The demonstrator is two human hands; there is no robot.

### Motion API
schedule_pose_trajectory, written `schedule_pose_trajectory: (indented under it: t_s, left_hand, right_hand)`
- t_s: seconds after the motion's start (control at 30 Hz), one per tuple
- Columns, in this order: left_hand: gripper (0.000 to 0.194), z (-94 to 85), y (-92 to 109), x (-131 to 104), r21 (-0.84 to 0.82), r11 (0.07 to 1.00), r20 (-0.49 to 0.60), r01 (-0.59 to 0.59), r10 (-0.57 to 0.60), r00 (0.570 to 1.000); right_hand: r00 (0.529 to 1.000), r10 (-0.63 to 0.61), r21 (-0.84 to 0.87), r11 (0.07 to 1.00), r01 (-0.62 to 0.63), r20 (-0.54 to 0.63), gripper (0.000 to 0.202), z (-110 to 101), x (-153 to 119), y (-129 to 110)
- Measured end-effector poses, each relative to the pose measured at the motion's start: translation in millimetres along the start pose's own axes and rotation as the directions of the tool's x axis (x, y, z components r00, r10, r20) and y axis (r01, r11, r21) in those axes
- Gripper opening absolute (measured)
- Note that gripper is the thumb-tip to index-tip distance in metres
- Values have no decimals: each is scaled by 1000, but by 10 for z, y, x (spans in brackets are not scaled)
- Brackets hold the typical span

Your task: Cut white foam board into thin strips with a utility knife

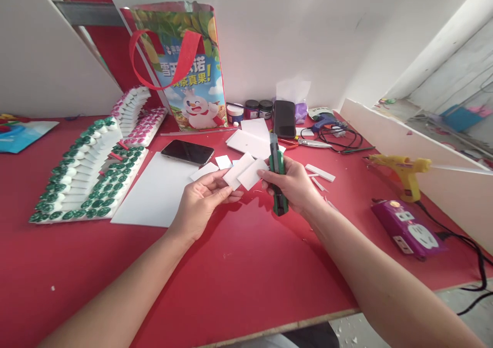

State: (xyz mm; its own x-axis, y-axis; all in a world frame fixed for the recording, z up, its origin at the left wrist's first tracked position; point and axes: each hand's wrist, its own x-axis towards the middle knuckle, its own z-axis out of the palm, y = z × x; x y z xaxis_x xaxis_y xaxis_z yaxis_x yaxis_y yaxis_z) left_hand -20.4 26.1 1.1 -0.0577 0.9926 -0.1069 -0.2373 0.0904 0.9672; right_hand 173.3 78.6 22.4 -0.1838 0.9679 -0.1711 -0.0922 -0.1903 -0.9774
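Observation:
Two small white rectangular pieces overlap in the air between my hands. My left hand [204, 199] pinches the left white piece [238, 170] between thumb and fingers. The right white piece [252, 174] lies partly over it, its upper right corner under the thumb of my right hand [290, 184]. That same hand also grips a green and black utility knife [278, 176], held upright with its tip pointing away from me. Beneath and behind the hands are small white offcuts [223, 162] and a large white sheet [150, 194].
Green-and-white decorated structure [92, 184] at left; a printed bag [192, 76] behind. Phones [187, 152], [284, 118] lie on the red table [239, 286]. Scissors [314, 143], a yellow glue gun [404, 171] and a purple power strip [408, 230] with cables are at right.

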Motion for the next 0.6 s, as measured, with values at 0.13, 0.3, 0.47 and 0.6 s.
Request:
schedule_pose_trajectory:
  t_s: [0.13, 0.3, 0.47, 0.6]
  left_hand:
    - [46, -17, 4, 28, -91, 996, -49, -1, -3, 999]
    - [45, -25, 11, 51, -137, 990, -58, 41, -49, 997]
    - [38, -27, 18, 39, -104, 993, -8, 56, -57, 998]
    - [31, 5, 29, -7, -33, 994, 73, 106, -103, 992]
  right_hand:
    - [998, 41, 62, 997, -38, -50, 42, -68, 12, -79]
    - [992, 68, 111, 991, -80, 107, 42, -65, 14, -38]
    - [987, 40, 57, 997, -50, 158, 38, -21, -3, 14]
    - [986, 38, 69, 996, -49, 160, 38, -18, -11, -2]
